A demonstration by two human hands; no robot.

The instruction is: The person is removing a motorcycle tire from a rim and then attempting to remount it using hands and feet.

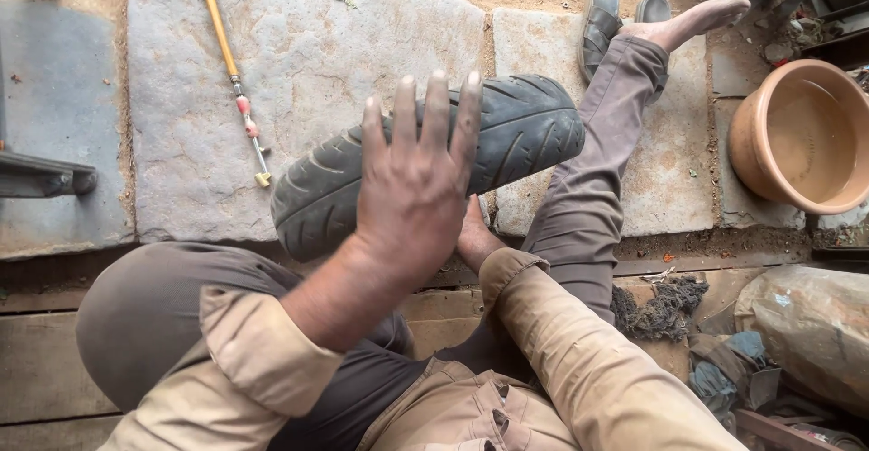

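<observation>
A black treaded tyre (pixel 525 130) stands on edge between my knees, seen from above. My left hand (pixel 416 180) lies flat on the top of its tread, fingers spread and straight. My right hand (pixel 472 238) is mostly hidden behind the left wrist, low against the near side of the tyre; its grip cannot be made out. My right leg stretches out past the tyre to a bare foot (pixel 692 18).
Grey stone slabs (pixel 299 62) pave the ground ahead. A yellow-handled rod (pixel 231 71) lies on them at left. A pair of sandals (pixel 602 17) sits at top, a terracotta bowl (pixel 801 134) at right, and rags and a sack (pixel 815 324) at lower right.
</observation>
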